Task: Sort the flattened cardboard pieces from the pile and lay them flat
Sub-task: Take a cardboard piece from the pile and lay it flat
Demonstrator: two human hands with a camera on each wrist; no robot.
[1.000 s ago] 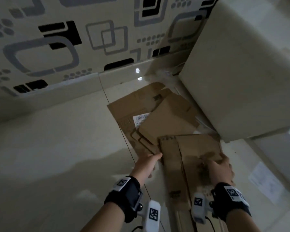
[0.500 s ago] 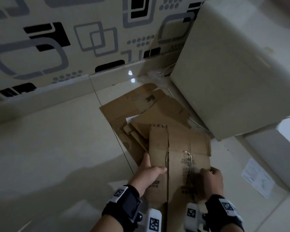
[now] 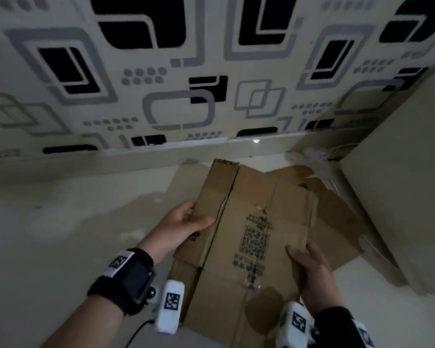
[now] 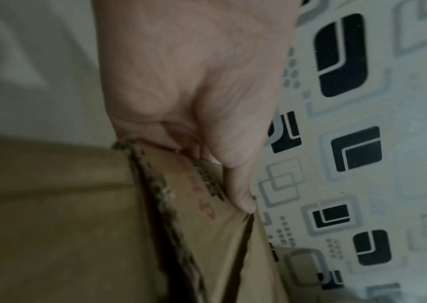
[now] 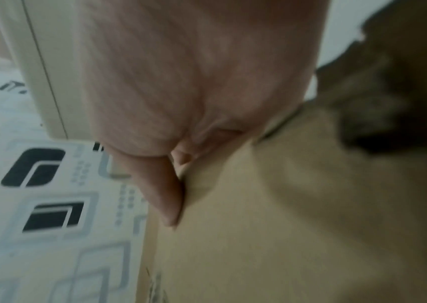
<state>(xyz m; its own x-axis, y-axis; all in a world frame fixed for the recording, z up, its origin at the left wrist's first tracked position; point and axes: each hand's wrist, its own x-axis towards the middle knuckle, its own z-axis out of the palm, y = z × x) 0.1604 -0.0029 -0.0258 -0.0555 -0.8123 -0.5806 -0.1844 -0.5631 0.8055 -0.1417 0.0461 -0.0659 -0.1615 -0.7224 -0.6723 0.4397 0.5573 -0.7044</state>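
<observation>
A large flattened brown cardboard piece point(image 3: 251, 229) with black print is lifted and tilted above the floor. My left hand point(image 3: 186, 222) grips its left edge, thumb on top and fingers underneath. In the left wrist view the left hand point(image 4: 207, 123) pinches the cardboard piece point(image 4: 194, 205) at its torn corrugated edge. My right hand point(image 3: 309, 267) holds the right edge, thumb on the printed face. The right wrist view is blurred, with the right hand point(image 5: 181, 153) clamped on the cardboard piece point(image 5: 284, 225). More flattened cardboard point(image 3: 337, 217) lies on the floor behind it, partly hidden.
A patterned wall point(image 3: 211, 71) with a pale skirting runs along the far side. A big off-white cabinet point(image 3: 407, 184) stands at the right, close to the pile. Glossy pale floor tiles point(image 3: 60, 234) spread to the left.
Both hands have lifted the top cardboard piece off the pile and brought it up and toward me. The head view has swung up and left, showing more wall.
</observation>
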